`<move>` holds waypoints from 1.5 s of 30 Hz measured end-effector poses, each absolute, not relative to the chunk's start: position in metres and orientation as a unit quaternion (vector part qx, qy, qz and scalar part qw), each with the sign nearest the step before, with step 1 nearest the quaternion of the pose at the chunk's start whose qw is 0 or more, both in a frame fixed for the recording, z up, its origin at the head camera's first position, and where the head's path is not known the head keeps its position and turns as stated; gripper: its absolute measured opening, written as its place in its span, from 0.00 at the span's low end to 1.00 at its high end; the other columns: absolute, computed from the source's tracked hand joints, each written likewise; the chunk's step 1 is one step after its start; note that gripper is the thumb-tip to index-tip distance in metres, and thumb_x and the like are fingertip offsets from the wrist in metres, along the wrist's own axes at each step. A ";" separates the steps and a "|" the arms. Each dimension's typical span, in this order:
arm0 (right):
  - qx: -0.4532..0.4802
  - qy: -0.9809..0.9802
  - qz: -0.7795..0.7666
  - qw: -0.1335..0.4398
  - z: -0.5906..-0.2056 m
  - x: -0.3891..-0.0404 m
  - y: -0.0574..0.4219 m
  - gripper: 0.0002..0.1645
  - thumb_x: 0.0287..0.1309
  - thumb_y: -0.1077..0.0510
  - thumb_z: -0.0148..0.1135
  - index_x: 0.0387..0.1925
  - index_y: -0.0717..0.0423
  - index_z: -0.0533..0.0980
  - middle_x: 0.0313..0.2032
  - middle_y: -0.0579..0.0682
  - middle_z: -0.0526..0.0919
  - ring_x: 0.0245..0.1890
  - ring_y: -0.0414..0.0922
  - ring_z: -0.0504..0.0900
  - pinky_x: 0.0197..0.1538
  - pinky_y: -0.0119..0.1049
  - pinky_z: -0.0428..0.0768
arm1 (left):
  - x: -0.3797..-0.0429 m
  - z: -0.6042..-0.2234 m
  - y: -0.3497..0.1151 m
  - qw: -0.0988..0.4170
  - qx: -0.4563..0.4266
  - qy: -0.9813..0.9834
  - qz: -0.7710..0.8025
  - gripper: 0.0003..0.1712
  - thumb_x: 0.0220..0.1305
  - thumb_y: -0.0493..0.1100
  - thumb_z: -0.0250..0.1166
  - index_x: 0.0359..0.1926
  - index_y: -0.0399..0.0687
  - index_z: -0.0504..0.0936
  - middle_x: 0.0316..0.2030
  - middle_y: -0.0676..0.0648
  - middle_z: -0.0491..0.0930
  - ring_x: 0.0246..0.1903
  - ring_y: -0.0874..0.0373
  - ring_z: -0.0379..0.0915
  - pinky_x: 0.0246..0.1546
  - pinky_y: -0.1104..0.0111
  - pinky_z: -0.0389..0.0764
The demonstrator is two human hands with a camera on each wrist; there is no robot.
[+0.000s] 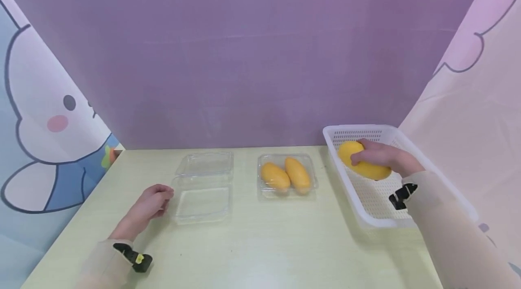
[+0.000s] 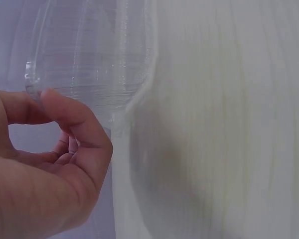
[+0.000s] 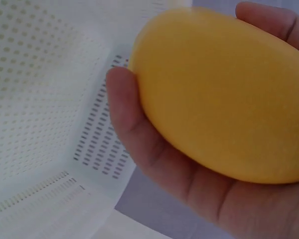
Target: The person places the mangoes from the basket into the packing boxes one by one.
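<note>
My right hand (image 1: 376, 153) grips a yellow mango (image 1: 368, 170) over the white perforated basket (image 1: 358, 198). In the right wrist view the fingers wrap around the mango (image 3: 224, 94) from below and the side. On the left, my left hand (image 1: 152, 203) hovers loosely curled beside a clear plastic clamshell box (image 1: 203, 191) that stands with its lid spread back. In the left wrist view the fingertips overlap the rim of the clear box (image 2: 94, 64), and nothing shows in the grasp. A second clear box (image 1: 286, 158) holds two mangoes (image 1: 298, 175) side by side.
The pale wooden table (image 1: 260, 243) carries both boxes and the basket at its right side. A purple backdrop (image 1: 260, 63) rises behind the table. Printed cloth panels (image 1: 53, 112) flank it on either side.
</note>
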State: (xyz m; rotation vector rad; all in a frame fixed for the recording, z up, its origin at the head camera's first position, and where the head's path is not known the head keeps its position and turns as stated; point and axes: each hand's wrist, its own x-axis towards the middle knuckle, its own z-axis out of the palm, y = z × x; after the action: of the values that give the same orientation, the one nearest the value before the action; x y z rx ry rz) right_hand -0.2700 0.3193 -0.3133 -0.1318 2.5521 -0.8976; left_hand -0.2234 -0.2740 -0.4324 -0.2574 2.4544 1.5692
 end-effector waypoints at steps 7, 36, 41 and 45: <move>-0.065 0.925 -0.325 0.186 -0.304 -0.264 0.313 0.38 0.62 0.51 0.57 0.67 0.65 0.56 0.42 0.59 0.73 0.34 0.51 0.76 0.35 0.40 0.78 | -0.223 -0.435 -0.268 0.093 -0.083 0.824 0.552 0.21 0.77 0.41 0.51 0.61 0.27 0.64 0.34 0.45 0.70 0.31 0.54 0.68 0.28 0.67 0.73; -0.085 0.919 -0.375 0.083 -0.302 -0.224 0.275 0.44 0.62 0.52 0.60 0.74 0.61 0.53 0.52 0.62 0.73 0.42 0.53 0.75 0.44 0.42 0.72 | -0.212 -0.438 -0.246 0.091 -0.081 0.805 0.580 0.19 0.75 0.39 0.52 0.58 0.28 0.66 0.33 0.45 0.71 0.29 0.55 0.68 0.27 0.68 0.73; -0.082 0.915 -0.389 0.071 -0.299 -0.213 0.262 0.47 0.62 0.53 0.60 0.76 0.58 0.51 0.53 0.62 0.72 0.42 0.53 0.75 0.43 0.42 0.74 | -0.211 -0.437 -0.242 0.096 -0.083 0.800 0.586 0.19 0.75 0.39 0.53 0.58 0.29 0.65 0.34 0.45 0.71 0.30 0.55 0.68 0.28 0.67 0.73; -0.077 0.916 -0.391 0.055 -0.295 -0.201 0.255 0.47 0.63 0.53 0.60 0.77 0.56 0.50 0.54 0.61 0.72 0.42 0.53 0.75 0.43 0.42 0.74 | -0.212 -0.438 -0.235 0.100 -0.073 0.803 0.582 0.18 0.74 0.38 0.53 0.57 0.29 0.66 0.33 0.44 0.71 0.29 0.55 0.67 0.28 0.67 0.73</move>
State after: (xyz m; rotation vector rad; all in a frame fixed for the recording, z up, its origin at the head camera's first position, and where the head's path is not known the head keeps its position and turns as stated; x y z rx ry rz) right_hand -0.2015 0.2550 -0.2949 -0.2343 2.7794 -1.1856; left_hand -0.2121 -0.2355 -0.4376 -0.2171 2.3739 1.7214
